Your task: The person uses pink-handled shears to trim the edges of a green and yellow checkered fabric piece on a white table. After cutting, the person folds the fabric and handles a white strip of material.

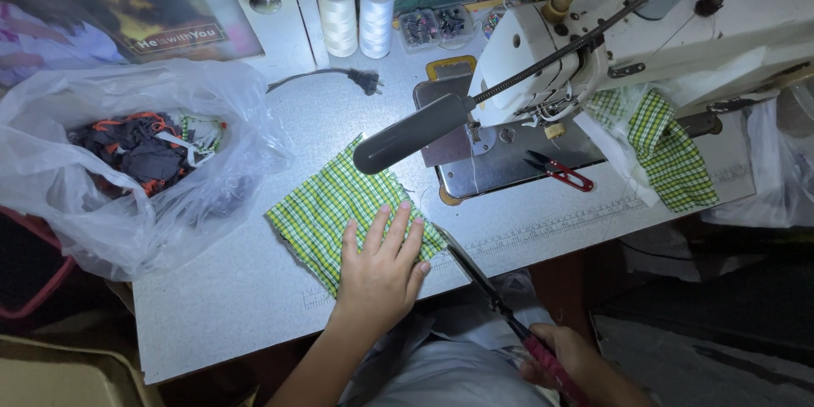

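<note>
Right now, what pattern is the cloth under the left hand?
Green-and-white check on the cloth beneath the left hand; head view.

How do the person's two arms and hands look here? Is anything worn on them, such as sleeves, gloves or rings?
Both arms are bare: no sleeve reaches the forearms in view. The left hand has no glove, ring or watch that can be seen, and its nails are short and unpainted. The right hand is also ungloved; it lies in dim light near the picture's lower edge, so small details such as rings cannot be told.

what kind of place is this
Most likely a small home sewing or tailoring workspace: a sewing machine on the table, thread spools, and checked cloth under the left hand.
</note>
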